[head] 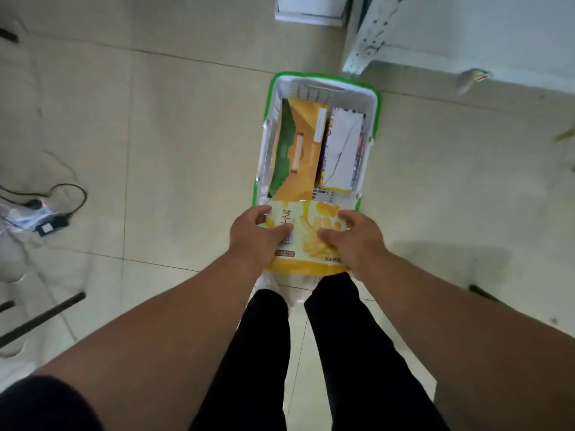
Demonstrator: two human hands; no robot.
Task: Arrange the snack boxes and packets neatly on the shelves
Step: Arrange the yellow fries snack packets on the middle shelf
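Snack packet (306, 236) at frame centre is gripped at both ends by the left hand (253, 236) and right hand (357, 239), keeping it level above the basket (375, 119).

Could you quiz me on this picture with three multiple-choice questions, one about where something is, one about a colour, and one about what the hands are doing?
1. Where does the basket stand?
A. On a shelf
B. On the tiled floor
C. On a chair

2. What colour is the basket's rim?
A. Green
B. Red
C. Black

3. How is the yellow snack packet held?
A. By the left hand only
B. By no hand, it lies on the floor
C. By both hands, one at each side

Answers:
1. B, floor tiles show all around the basket.
2. A, a green band runs round its white slatted walls.
3. C, the left hand and the right hand each have a grip on one side.
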